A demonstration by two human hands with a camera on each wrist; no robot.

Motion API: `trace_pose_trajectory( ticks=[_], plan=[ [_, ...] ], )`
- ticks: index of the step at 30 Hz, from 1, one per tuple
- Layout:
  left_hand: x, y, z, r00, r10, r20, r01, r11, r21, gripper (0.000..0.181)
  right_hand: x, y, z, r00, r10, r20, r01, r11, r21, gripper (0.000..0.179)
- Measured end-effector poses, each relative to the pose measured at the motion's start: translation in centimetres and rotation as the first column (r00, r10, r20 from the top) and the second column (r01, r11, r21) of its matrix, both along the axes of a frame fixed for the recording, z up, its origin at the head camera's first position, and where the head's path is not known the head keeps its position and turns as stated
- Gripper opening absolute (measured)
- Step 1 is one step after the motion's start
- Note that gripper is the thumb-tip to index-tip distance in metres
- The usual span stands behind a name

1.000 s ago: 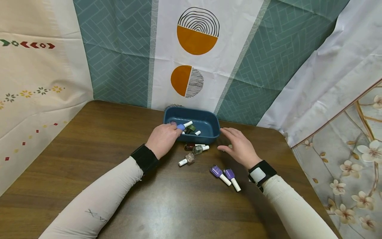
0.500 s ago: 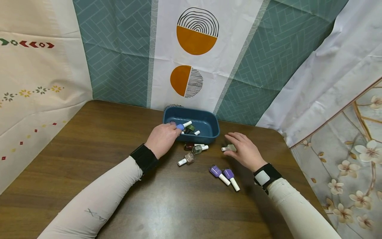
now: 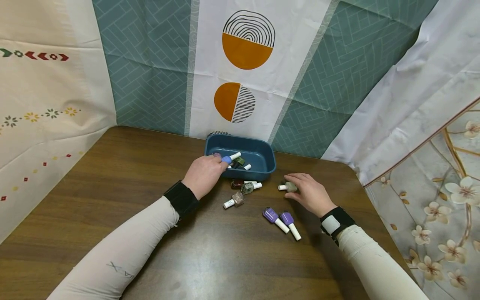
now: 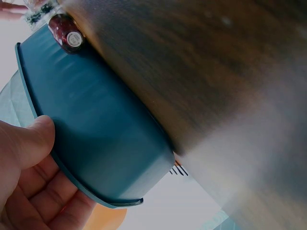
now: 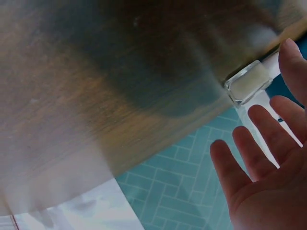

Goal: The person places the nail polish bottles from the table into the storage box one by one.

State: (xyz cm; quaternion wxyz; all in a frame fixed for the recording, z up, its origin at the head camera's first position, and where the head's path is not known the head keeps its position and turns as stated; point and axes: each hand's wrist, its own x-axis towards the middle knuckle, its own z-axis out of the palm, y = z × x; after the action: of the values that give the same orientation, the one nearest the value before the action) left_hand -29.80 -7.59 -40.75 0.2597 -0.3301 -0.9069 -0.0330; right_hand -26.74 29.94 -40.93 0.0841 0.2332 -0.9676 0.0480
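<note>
My left hand (image 3: 205, 174) grips the rim of a dark blue bin (image 3: 258, 146). In the left wrist view its thumb (image 4: 42, 133) lies on the outer wall with the fingers curled beyond the rim. A blue nail polish bottle (image 3: 226, 159) with a white cap lies by those fingertips; contact is unclear. My right hand (image 3: 308, 192) is around a pale nail polish bottle (image 3: 291, 187) lying on the table. The right wrist view shows its fingers (image 5: 261, 134) loosely bent and the pale bottle (image 5: 249, 84) before them, not gripped.
In front of the bin lie a dark red bottle (image 3: 237, 184), a speckled grey bottle (image 3: 247, 188) and a glittery bottle (image 3: 238, 198). Two purple bottles (image 3: 270, 214) lie nearer. Inside the bin are several more, one green (image 3: 240, 161). Patterned cloths (image 3: 150, 66) hang behind the table (image 3: 210, 254).
My right hand has moved right, away from the bin's corner, then lowered around the pale bottle. The left hand keeps its place at the bin.
</note>
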Motion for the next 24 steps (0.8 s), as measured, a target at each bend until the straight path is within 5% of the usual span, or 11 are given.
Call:
trace_pose_trajectory(
  ticks=[24],
  plan=[
    [0.02, -0.03, 0.01, 1.0, -0.009, -0.005, 0.009, 1.0, 0.001, 0.019, -0.23, -0.04, -0.73, 1.0, 0.002, 0.005, -0.002, 1.0, -0.006, 0.05]
  ],
)
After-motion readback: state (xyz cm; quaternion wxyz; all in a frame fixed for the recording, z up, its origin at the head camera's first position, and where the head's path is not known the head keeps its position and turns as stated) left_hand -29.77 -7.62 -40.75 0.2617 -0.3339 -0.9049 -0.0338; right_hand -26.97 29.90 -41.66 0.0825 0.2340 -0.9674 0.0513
